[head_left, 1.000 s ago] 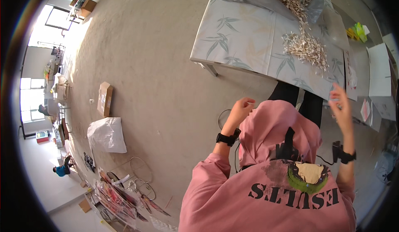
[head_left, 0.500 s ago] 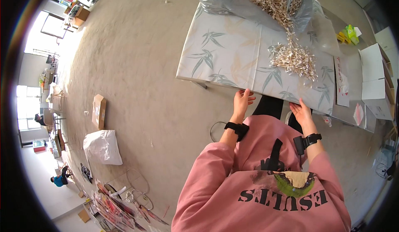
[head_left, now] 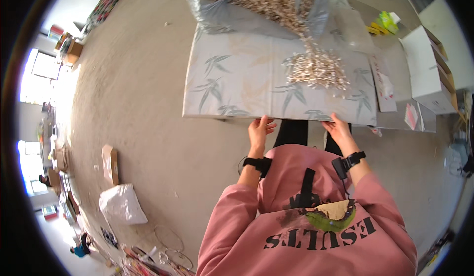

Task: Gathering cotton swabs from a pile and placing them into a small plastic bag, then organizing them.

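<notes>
Presently, both hands are at the near edge of the counter (head_left: 232,85), which has a pale cover with printed leaves. The left grip (head_left: 260,129) is released: its fingers are loosely bent and apart, near the middle of this edge, and I see nothing inside them. The right grip (head_left: 338,128) is also released, its fingertips at the same edge, toward the near right corner. I cannot tell whether the fingers press on the edge. The small heap of cotton swabs (head_left: 318,72) lies farther in on the counter, well apart from both grips, ahead of the right one and slightly to its left. From this heap, a narrow trail of swabs reaches the grey plastic bag (head_left: 242,18) at the far edge, where many more swabs lie. A white box (head_left: 428,73) stands beyond the right edge.
</notes>
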`<state>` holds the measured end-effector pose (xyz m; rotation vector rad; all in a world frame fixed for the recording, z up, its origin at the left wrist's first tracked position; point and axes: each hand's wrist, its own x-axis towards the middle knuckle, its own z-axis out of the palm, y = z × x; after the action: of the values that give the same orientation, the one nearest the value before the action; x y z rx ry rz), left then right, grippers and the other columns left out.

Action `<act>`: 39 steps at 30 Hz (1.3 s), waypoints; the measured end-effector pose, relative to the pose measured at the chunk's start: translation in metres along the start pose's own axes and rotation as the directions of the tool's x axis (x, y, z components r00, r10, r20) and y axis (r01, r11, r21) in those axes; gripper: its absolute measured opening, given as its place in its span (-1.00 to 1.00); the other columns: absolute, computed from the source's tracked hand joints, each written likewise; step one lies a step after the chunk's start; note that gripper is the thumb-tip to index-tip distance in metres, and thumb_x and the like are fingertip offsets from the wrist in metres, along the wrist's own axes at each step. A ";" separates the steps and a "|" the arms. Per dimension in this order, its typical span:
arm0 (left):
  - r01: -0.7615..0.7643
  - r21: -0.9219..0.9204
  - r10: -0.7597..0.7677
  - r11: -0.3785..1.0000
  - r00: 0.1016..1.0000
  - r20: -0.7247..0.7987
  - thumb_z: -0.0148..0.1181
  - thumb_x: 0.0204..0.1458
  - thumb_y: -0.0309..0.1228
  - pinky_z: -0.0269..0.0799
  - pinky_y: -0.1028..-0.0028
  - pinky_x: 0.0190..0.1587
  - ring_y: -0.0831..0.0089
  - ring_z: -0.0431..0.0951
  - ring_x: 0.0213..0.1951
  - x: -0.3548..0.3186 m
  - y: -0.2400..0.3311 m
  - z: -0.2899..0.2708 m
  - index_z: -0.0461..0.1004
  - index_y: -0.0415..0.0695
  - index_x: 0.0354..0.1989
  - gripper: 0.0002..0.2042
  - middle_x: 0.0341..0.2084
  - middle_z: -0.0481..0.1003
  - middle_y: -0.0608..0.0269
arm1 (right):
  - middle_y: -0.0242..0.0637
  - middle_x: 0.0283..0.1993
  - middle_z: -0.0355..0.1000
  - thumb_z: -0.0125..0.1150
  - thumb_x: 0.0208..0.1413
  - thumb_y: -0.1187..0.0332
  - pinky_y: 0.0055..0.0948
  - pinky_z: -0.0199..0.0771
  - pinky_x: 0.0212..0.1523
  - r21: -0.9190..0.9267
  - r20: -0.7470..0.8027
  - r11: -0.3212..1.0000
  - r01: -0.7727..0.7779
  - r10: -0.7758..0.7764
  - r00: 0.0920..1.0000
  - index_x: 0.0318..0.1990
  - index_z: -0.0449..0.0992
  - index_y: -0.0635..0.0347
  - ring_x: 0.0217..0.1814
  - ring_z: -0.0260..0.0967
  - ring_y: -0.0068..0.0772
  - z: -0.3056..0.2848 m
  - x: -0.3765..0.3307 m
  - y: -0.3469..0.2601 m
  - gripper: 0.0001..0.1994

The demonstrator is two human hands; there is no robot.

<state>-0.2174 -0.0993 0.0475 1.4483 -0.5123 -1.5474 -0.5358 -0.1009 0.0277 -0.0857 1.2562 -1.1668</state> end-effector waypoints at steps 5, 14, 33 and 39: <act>0.062 0.030 -0.062 0.998 0.998 -0.005 0.09 0.26 -0.22 0.58 0.45 -0.28 0.24 0.67 -0.21 -0.004 0.005 0.004 0.38 -0.39 0.00 -0.60 -0.11 0.57 -0.03 | -0.07 0.02 0.43 0.10 0.31 0.28 -0.05 0.56 0.08 -0.007 -0.027 1.000 -0.021 0.021 0.999 0.12 0.32 0.21 0.03 0.47 -0.07 0.008 -0.007 0.000 -0.68; 0.157 0.044 -0.153 0.987 0.983 -0.098 0.04 0.28 -0.19 0.57 0.36 -0.25 0.23 0.65 -0.17 -0.007 0.014 0.003 0.37 -0.28 0.07 -0.61 -0.05 0.56 0.06 | 0.04 0.05 0.41 0.12 0.30 0.21 0.01 0.56 0.03 -0.098 0.026 0.994 -0.052 0.055 0.998 0.17 0.27 0.29 0.05 0.47 0.07 0.016 -0.007 0.011 -0.58; 0.126 0.303 -0.186 0.944 0.967 0.176 0.14 0.20 -0.27 0.46 0.52 -0.23 0.49 0.61 -0.21 0.023 -0.043 -0.085 0.53 -0.15 0.01 -0.70 -0.15 0.61 0.26 | -0.06 0.00 0.45 0.24 0.15 -0.11 -0.07 0.50 -0.10 -0.404 -0.051 0.907 -0.121 0.109 0.993 0.16 0.27 0.15 0.03 0.45 -0.13 -0.003 -0.014 -0.011 -0.38; 0.048 0.152 -0.100 0.987 0.929 0.355 0.06 0.04 -0.53 0.54 0.51 -0.20 0.42 0.63 -0.27 0.070 -0.085 -0.070 0.57 -0.30 -0.16 -0.77 -0.29 0.62 0.14 | -0.09 0.03 0.48 0.18 0.19 -0.14 -0.16 0.47 -0.05 -0.491 -0.077 0.859 -0.145 0.123 0.989 0.15 0.31 0.09 0.06 0.44 -0.21 -0.006 -0.025 -0.024 -0.42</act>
<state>-0.1717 -0.0961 -0.0748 1.2994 -0.8064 -1.8853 -0.5524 -0.0914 0.0574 -0.3516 1.5532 -0.7043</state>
